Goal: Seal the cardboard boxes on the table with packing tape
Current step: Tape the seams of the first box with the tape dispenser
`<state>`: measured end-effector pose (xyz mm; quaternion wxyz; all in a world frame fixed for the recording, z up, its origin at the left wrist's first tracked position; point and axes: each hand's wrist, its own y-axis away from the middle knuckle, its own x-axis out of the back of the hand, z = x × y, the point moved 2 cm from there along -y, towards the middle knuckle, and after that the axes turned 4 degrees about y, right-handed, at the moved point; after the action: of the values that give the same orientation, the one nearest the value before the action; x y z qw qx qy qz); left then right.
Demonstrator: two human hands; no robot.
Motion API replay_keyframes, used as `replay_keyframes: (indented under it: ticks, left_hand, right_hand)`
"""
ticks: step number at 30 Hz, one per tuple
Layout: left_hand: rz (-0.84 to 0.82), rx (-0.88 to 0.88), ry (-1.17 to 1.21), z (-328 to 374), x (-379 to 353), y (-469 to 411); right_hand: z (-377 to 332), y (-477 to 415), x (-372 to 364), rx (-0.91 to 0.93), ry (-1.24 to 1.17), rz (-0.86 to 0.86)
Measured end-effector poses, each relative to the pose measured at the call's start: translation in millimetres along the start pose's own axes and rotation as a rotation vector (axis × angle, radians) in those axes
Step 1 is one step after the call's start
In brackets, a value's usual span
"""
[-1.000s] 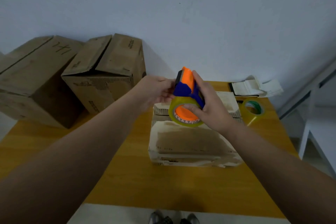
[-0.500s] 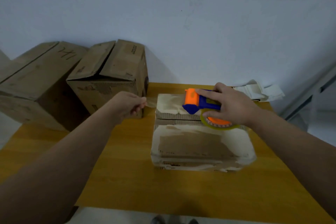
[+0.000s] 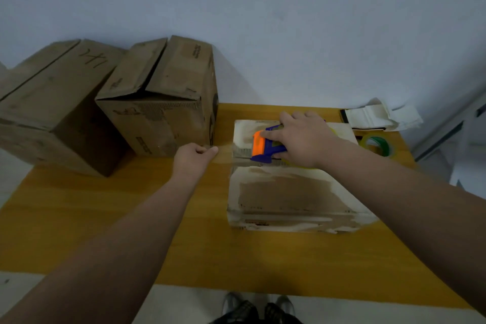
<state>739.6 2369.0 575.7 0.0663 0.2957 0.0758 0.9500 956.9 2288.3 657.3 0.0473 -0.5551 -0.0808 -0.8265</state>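
Note:
A flat cardboard box (image 3: pixel 289 192), pale with old tape, lies on the yellow table (image 3: pixel 131 218) in front of me. My right hand (image 3: pixel 305 137) grips an orange and blue tape dispenser (image 3: pixel 265 147) and holds it down on the box's top near the left edge, over the flap seam. My left hand (image 3: pixel 194 158) is just left of the box and pinches the free end of the clear tape (image 3: pixel 224 151), which stretches from the dispenser to my fingers.
Two larger brown boxes (image 3: pixel 163 102) (image 3: pixel 50 102) stand at the table's back left against the wall. A spare tape roll (image 3: pixel 378 143) and white folded material (image 3: pixel 378 116) lie at the back right. My feet show below the table's near edge.
The dispenser came down from mid-air onto the box top. My left hand drew the tape end out to the left, then stayed there.

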Motion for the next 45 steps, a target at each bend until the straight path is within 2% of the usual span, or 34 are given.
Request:
replay_keyframes:
  ticks: [12, 20, 28, 33, 36, 38, 40, 42, 45]
  left_hand:
    - [-0.085, 0.099, -0.074, -31, -18, -22]
    - [-0.208, 0.172, 0.026, -44, -38, -23]
    - [-0.266, 0.198, -0.073, -44, -50, -21]
    - [-0.21, 0.226, -0.166, -36, -45, -24]
    - [-0.156, 0.244, -0.324, -37, -33, -20]
    - [-0.093, 0.079, -0.251, -30, -30, -17]
    - [-0.168, -0.038, -0.011, -14, -32, -8]
    - [-0.345, -0.005, 0.215, 2, -37, 8]
    - [-0.507, 0.119, 0.301, 12, -48, 24]
  right_hand:
    - [-20, -21, -5, 0.003, 0.02, -0.147]
    - [-21, -26, -11, -0.005, 0.028, -0.165]
    - [-26, -27, -13, -0.02, 0.048, -0.149]
    - [-27, -24, -12, -0.026, 0.054, -0.132]
    - [-29, -21, -12, -0.024, 0.057, -0.118]
    - [-29, -21, -13, -0.026, 0.062, -0.119]
    - [-29, -21, -12, -0.021, 0.053, -0.115]
    - [-29, -21, -11, -0.023, 0.05, -0.112]
    - [-30, -20, -9, -0.02, 0.065, -0.112]
